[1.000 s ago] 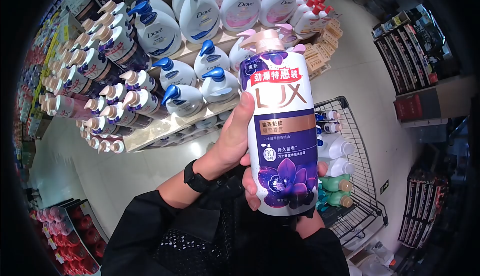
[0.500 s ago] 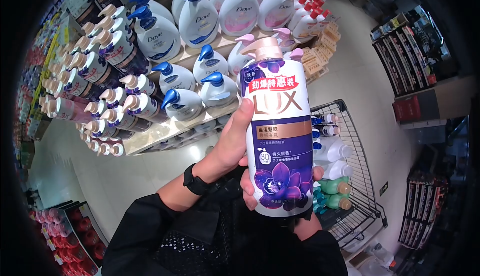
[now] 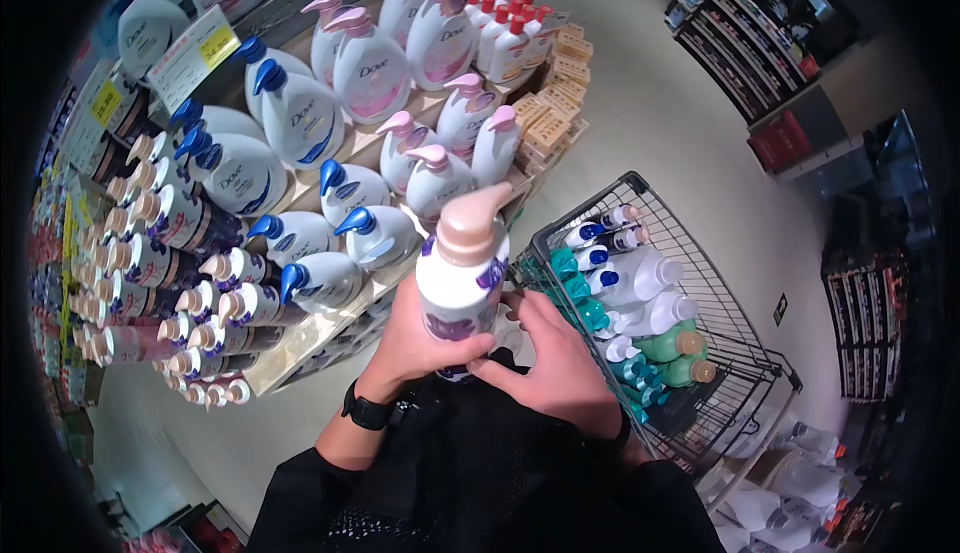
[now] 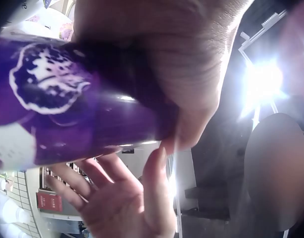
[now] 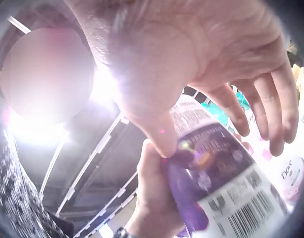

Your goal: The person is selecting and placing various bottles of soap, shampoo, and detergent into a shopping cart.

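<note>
A pump bottle of body wash [image 3: 462, 288], white and purple with a beige pump head, is held in front of the chest. My left hand [image 3: 408, 338] grips it, thumb across its near side. In the head view its pump end faces up toward the camera, hiding most of the body. Beside it, the right hand [image 3: 560, 368] has its fingers loosely extended, thumb tip at the bottle's side. A printed back label with a barcode [image 5: 248, 215] shows in the right wrist view. The left wrist view shows the purple flower print [image 4: 50, 79] close up.
A shopping cart [image 3: 735, 313] at the right carries several white, green and teal bottles. Tiered shelves at the left hold Dove pump bottles [image 3: 372, 73] and rows of beige-topped pump bottles [image 3: 215, 303]. Stacked yellowish boxes [image 3: 550, 123] stand at the display's far corner.
The bottle has tilted so its pump end faces the head camera, its front label turned out of sight. My right hand has let go and loosened its fingers. The head view has shifted toward the cart.
</note>
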Motion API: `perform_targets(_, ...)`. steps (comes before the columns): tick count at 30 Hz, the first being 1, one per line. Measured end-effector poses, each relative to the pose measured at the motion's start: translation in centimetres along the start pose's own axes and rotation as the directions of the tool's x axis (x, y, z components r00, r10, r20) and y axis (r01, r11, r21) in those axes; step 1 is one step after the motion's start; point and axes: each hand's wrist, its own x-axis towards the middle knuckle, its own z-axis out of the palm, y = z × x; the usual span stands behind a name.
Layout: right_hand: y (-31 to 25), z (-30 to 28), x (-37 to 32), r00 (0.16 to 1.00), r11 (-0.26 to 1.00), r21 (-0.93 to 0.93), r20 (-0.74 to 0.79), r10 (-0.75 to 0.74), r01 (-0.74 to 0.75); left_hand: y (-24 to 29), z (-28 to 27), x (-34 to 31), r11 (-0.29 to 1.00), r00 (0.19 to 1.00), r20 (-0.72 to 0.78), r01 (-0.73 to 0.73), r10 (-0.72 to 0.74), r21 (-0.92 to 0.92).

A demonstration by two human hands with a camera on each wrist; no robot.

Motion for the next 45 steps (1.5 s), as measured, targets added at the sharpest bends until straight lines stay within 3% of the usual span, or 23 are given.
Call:
perform_targets(3, 0.9, -3.0, -0.3, 0.98, 0.962, 0.199, -0.031, 0.199, -0.189, 0.4, 1.2, 2.5, 0.989, 0.992, 0.127, -0.013, -0.005, 0.146)
perform_targets(5, 0.7, -4.8, -0.5, 0.893, 0.993, 0.111, -0.444, 0.074, -0.027, 0.4, 2.0, 4.3, 0.993, 0.98, 0.192, 0.037, -0.058, 0.109)
perform_targets(6, 0.5, -6.4, 0.0, 0.84, 0.981, -0.164, -0.514, -0.174, 0.103, 0.1, 2.3, 5.2, 0.993, 0.967, 0.249, 0.031, -0.059, 0.117)
perform_targets(7, 0.4, -8.1, 0.1, 0.834, 0.982, -0.166, -0.526, -0.167, 0.092, 0.0, 2.6, 6.0, 0.994, 0.942, 0.328, 0.034, -0.068, 0.108)
perform_targets(9, 0.6, -11.0, 0.2, 0.922, 0.854, -0.486, -0.215, -0.323, 0.186, 0.1, 3.5, 8.1, 0.995, 0.85, 0.519, 0.051, -0.087, 0.083)
perform_targets(13, 2.5, -14.8, -0.3, 0.975, 0.879, -0.423, 0.065, -0.213, 0.22, -1.0, 6.7, 11.6, 1.0, 0.673, 0.739, -0.015, 0.018, -0.011)
perform_targets(19, 5.6, -16.0, -1.3, 0.97, 0.852, -0.47, 0.184, -0.158, 0.228, -4.3, 12.0, 14.2, 0.997, 0.469, 0.883, 0.055, 0.019, -0.051)
perform_targets(21, 7.8, -16.5, -1.8, 0.917, 0.739, -0.55, 0.159, -0.365, 0.389, -4.8, 13.4, 14.8, 0.99, 0.455, 0.891, 0.128, -0.001, -0.064)
perform_targets(24, 8.3, -18.8, -1.9, 0.959, 0.818, -0.505, 0.201, -0.199, 0.275, -5.7, 15.6, 16.0, 0.979, 0.421, 0.907, 0.179, 0.014, -0.099)
perform_targets(25, 9.1, -19.5, -1.7, 0.96, 0.819, -0.504, 0.2, -0.198, 0.274, -5.8, 16.2, 16.6, 0.984, 0.429, 0.903, 0.147, 0.032, -0.105)
perform_targets(27, 10.7, -20.7, -1.2, 0.875, 0.655, -0.592, 0.217, -0.432, 0.47, -5.8, 17.6, 17.7, 0.987, 0.436, 0.899, 0.115, 0.049, -0.11)
perform_targets(28, 10.9, -21.6, -1.0, 0.876, 0.657, -0.591, 0.216, -0.431, 0.468, -5.6, 18.4, 18.2, 0.993, 0.502, 0.862, 0.057, 0.065, -0.108)
perform_targets(30, 11.2, -23.5, -0.3, 0.985, 0.841, -0.514, 0.04, -0.17, 0.167, -6.3, 19.5, 19.1, 0.992, 0.625, 0.771, -0.043, 0.118, -0.117)
perform_targets(31, 12.0, -24.1, 0.1, 0.984, 0.842, -0.511, 0.046, -0.173, 0.172, -7.0, 19.7, 19.3, 0.996, 0.706, 0.703, -0.055, 0.086, -0.066)
perform_targets(33, 13.6, -25.0, 0.9, 0.976, 0.881, -0.473, -0.203, -0.079, -0.028, -10.2, 20.3, 19.5, 0.989, 0.835, 0.549, -0.104, 0.03, 0.105)
perform_targets(34, 14.5, -25.6, 1.5, 0.982, 0.828, -0.549, -0.19, 0.011, -0.116, -12.9, 20.4, 19.5, 0.989, 0.838, 0.545, -0.101, 0.027, 0.107)
perform_targets(35, 16.4, -26.1, 2.1, 0.983, 0.83, -0.547, -0.185, 0.01, -0.111, -16.1, 20.2, 19.3, 0.96, 0.896, 0.433, -0.027, -0.1, 0.278)
perform_targets(36, 19.2, -26.4, 2.8, 0.975, 0.69, -0.724, -0.149, -0.164, 0.006, -18.9, 20.1, 18.9, 0.9, 0.932, 0.296, 0.064, -0.209, 0.432)
perform_targets(37, 21.7, -26.4, 3.7, 0.943, 0.501, -0.86, -0.075, -0.323, 0.103, -20.9, 20.0, 18.6, 0.899, 0.933, 0.29, 0.069, -0.212, 0.433)
perform_targets(38, 23.7, -26.1, 4.8, 0.943, 0.503, -0.858, -0.071, -0.325, 0.108, -22.6, 19.9, 18.1, 0.84, 0.939, 0.307, -0.039, -0.153, 0.541)
perform_targets(40, 27.1, -25.4, 7.0, 0.925, 0.827, -0.521, -0.38, -0.003, -0.212, -25.8, 20.3, 17.0, 0.701, 0.932, 0.326, -0.126, -0.159, 0.702)
perform_targets(43, 32.0, -24.1, 9.6, 0.918, 0.789, -0.548, -0.394, 0.05, -0.278, -27.9, 20.6, 15.8, 0.599, 0.926, 0.375, -0.28, -0.036, 0.75)
perform_targets(45, 34.8, -23.4, 10.7, 0.918, 0.788, -0.538, -0.389, 0.082, -0.299, -28.1, 20.9, 15.4, 0.588, 0.927, 0.371, -0.269, -0.058, 0.763)
